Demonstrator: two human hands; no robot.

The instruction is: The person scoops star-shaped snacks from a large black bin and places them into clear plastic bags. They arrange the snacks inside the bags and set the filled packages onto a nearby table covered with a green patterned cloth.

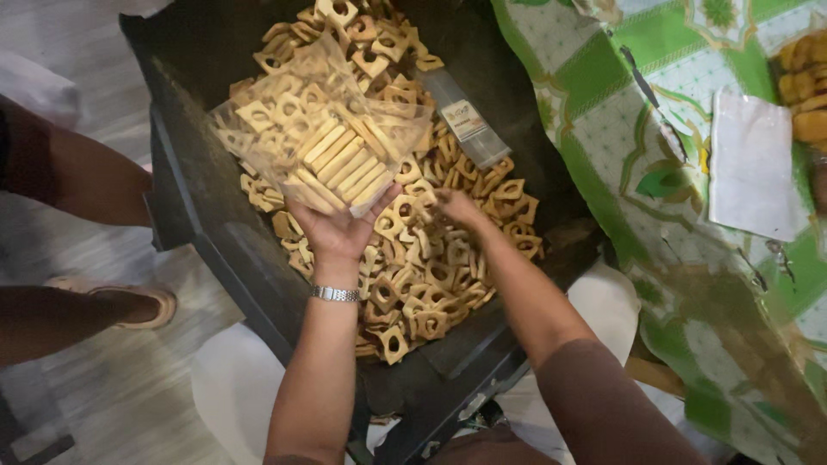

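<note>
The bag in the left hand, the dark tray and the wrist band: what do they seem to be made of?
The bag looks like thin clear plastic film: it is see-through, crinkled and glossy over the biscuits stacked inside. The tray seems to be dark, dull metal, worn and stained, though I cannot be sure. The wrist band looks like silvery metal links.

1. I see a silver metal-link watch band (334, 294) on the left wrist.
2. A dark brown sleeve (603, 405) covers the right upper arm.
3. Both forearms look bare, though the lower edge is dim.
</note>
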